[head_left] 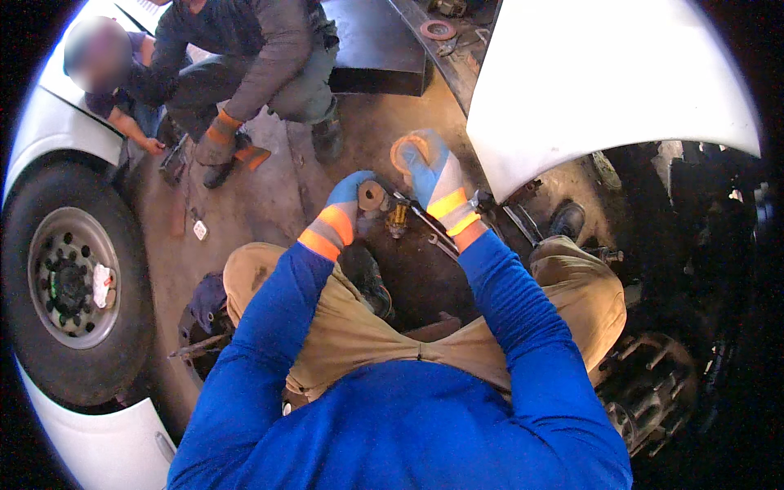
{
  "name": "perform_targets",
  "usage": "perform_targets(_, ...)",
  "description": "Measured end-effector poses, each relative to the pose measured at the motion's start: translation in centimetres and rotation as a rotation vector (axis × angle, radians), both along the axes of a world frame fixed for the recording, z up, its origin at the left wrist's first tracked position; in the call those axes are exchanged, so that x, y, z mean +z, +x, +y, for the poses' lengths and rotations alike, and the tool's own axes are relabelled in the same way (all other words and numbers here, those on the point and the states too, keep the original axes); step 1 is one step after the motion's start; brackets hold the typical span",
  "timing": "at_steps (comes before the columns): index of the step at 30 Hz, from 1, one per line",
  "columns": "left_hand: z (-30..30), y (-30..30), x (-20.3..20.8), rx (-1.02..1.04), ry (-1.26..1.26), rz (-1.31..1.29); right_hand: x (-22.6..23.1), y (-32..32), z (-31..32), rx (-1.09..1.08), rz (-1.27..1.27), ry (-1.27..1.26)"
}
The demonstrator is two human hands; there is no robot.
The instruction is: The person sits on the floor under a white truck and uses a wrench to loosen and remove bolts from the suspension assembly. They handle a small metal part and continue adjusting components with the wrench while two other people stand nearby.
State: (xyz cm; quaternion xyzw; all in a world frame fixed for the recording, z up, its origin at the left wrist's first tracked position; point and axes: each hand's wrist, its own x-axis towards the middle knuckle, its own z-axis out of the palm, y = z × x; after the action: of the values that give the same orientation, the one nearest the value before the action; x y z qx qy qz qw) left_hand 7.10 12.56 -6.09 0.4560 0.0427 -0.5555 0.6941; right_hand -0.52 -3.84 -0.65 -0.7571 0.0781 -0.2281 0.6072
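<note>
I wear grey-blue work gloves with bright cuff bands. My left hand (346,198) is closed around a short brown cylindrical metal piece with a round hole in its end (371,196), like a bushing. To its right and a little farther out, my right hand (434,170) grips an orange-brown ring (398,153); the fingers cover part of it. The two pieces are held apart. Below my hands, on the floor, lie a wrench (442,243) and a small yellowish metal part (397,219).
A large truck wheel (73,278) stands at the left. Two people crouch at the far left, one wearing an orange-banded glove (219,140). A white curved body panel (612,73) rises at the right, above a studded hub (649,384). A black box (376,49) sits beyond.
</note>
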Motion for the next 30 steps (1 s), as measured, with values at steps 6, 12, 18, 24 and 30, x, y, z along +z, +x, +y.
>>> perform_targets(6,-2.2,-1.8,3.2,0.325,0.254,-0.055,-1.4,-1.1,-0.5,0.314,0.071,-0.204)
perform_targets(12,-1.0,-1.1,0.9,0.17,0.21,-0.218,-0.6,-0.2,-0.5,0.289,0.07,-0.125)
perform_targets(18,-0.3,-1.2,1.8,0.181,0.109,-0.106,-1.6,-1.8,-0.4,0.512,0.112,-0.256)
perform_targets(24,0.6,1.0,0.6,0.078,0.265,-0.135,0.6,-1.9,0.4,0.327,0.05,-0.12)
perform_targets(30,-0.7,-1.3,1.3,0.154,0.144,-0.166,-1.3,-1.8,0.0,0.276,0.034,-0.248)
